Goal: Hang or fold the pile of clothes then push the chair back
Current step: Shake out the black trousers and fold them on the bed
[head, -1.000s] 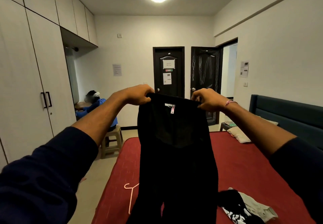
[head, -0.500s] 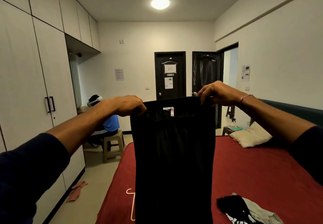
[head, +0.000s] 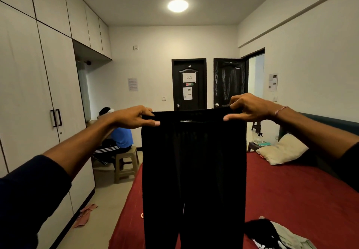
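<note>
1. Our left hand (head: 134,117) and right hand (head: 250,108) pinch the trousers (head: 194,171) at the waistband, now pulled wider and flatter than a second ago, over the bed (head: 291,194); we judge folding comes next.
2. Trouser hems run off-frame; more clothes (head: 275,235) wait on the bed; no chair identifiable.

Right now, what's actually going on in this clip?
A person is holding up black trousers by the waistband, the left hand gripping one corner and the right hand the other, so the legs hang straight down over a red bed. A small pile of clothes still lies on the bed at lower right, so folding is not finished. Another person sits on a stool by the wardrobe.
</note>
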{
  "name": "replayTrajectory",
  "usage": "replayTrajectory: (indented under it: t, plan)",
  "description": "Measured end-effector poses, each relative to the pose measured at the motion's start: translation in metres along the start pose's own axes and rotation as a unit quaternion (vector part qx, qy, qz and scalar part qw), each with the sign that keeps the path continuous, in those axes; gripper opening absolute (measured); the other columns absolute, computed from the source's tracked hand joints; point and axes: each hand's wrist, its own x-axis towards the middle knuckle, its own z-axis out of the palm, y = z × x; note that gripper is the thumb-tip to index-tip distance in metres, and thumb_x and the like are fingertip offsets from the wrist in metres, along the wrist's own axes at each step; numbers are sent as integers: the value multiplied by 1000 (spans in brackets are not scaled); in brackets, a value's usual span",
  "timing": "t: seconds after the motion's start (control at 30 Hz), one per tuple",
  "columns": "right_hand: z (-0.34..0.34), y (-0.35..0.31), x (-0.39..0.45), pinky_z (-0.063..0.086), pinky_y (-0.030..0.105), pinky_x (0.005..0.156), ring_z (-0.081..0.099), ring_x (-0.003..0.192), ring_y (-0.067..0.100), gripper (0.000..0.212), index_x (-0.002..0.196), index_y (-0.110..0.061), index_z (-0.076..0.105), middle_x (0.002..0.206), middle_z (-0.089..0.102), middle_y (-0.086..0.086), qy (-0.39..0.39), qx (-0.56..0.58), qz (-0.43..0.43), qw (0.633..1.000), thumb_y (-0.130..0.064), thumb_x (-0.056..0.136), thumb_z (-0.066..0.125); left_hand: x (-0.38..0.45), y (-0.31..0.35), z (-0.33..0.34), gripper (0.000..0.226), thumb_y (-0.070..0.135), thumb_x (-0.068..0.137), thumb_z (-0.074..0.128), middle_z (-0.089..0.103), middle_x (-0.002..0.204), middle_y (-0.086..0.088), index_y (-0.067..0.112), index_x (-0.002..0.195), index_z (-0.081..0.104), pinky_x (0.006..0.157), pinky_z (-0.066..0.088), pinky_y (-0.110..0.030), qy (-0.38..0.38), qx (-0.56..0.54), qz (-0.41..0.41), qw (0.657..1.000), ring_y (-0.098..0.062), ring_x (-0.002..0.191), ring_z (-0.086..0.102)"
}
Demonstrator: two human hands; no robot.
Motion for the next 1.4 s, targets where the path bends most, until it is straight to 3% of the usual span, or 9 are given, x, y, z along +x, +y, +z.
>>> replayTrajectory:
  t: [0.13,0.33,0.5,0.6,0.77,0.9,1.07,1.23,1.4]
  plan:
    - [1,3,-7,58,34,71,63,85,11,76,100,-16,79,96,62,-2,49,70,63,994,-81,86,42,-4,2,-8,85,84,75,53,58,84,-25,6,100,73,73,46,-38,63,-28,-18,997,-28,75,56]
    - [-3,1,-11,57,40,85,67,94,26,72,104,-9,75,100,69,10,77,224,124,964,-75,81,58,-5,-1,-15,84,85,71,57,57,72,-28,4,86,74,64,41,-34,149,-38,-56,986,-24,65,50]
    - [-6,-3,-5,57,43,83,65,89,38,34,89,0,67,92,66,24,106,283,126,945,-33,95,61,0,1,-18,40,52,80,71,57,55,-11,15,66,75,54,38,-21,261,-42,-74,962,-13,53,51]
    - [-11,-18,3,52,24,67,59,69,26,43,74,6,58,77,59,26,136,280,98,945,-34,90,65,7,2,-17,57,51,84,69,57,62,-23,-6,76,68,53,39,-24,292,-16,-68,954,-22,56,52]
    - [-21,-32,7,56,25,70,70,79,14,51,76,11,54,85,70,14,146,262,73,951,-34,79,77,9,7,-20,48,37,91,69,54,65,-21,-7,75,57,60,41,-38,310,2,-64,949,-26,59,50]
    - [-23,-36,10,59,49,87,67,93,27,29,110,-24,55,97,63,1,77,224,51,970,-18,89,74,5,10,-19,47,37,88,73,62,85,-32,-5,79,54,69,52,-49,292,-13,-68,954,-39,73,60]
    - [-28,-57,24,54,34,89,52,107,14,86,143,-71,13,122,44,-6,-153,-8,8,988,-6,101,50,5,9,-18,76,72,70,70,65,104,-28,1,91,56,86,52,-65,278,-31,-65,958,-46,98,63]
    - [-27,-78,38,46,28,63,49,83,15,89,148,-66,7,95,38,-6,-265,-120,59,955,0,101,44,9,33,-9,29,39,87,71,62,100,-20,22,86,48,86,55,-57,311,-1,-63,949,-41,97,61]
    - [-20,-84,56,54,24,61,55,66,12,83,154,-51,10,87,51,-3,-232,-128,128,956,-3,98,48,19,44,-1,31,24,88,75,61,110,-1,16,109,53,89,55,-39,353,-24,-50,934,-25,99,65]
